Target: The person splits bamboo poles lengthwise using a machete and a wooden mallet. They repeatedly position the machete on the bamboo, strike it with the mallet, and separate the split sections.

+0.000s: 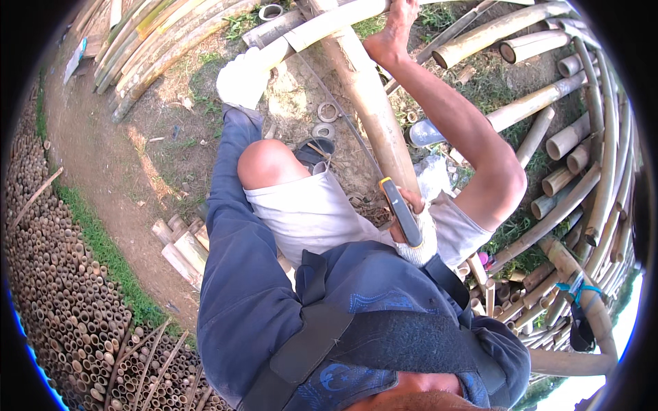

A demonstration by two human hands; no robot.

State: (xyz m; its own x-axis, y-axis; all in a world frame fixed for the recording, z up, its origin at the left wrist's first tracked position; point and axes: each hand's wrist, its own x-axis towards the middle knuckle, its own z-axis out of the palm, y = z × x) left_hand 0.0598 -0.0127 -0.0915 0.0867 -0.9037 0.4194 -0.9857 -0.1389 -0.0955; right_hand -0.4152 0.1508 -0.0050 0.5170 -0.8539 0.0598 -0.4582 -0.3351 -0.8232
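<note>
My left hand [243,79], in a white glove, is closed around the near-left end of a pale bamboo pole [334,22]. My right hand [420,236], gloved with bare fingertips showing, grips the yellow-and-black handle of a hand saw [400,211]. The thin saw blade slants up and left, its far end beside a dark line across the pole near my left hand. Beneath the pole, a thick bamboo log [365,85] runs toward my lap. My bare right foot [391,34] presses near the pole's right part.
Cut bamboo rings [323,130] and a sandal [315,150] lie on the dirt between my legs. A clear plastic bottle [426,133] lies right of the log. Long poles [171,41] stand stacked far left, thick bamboo pieces [504,34] far right. Many short tubes [75,301] are piled left.
</note>
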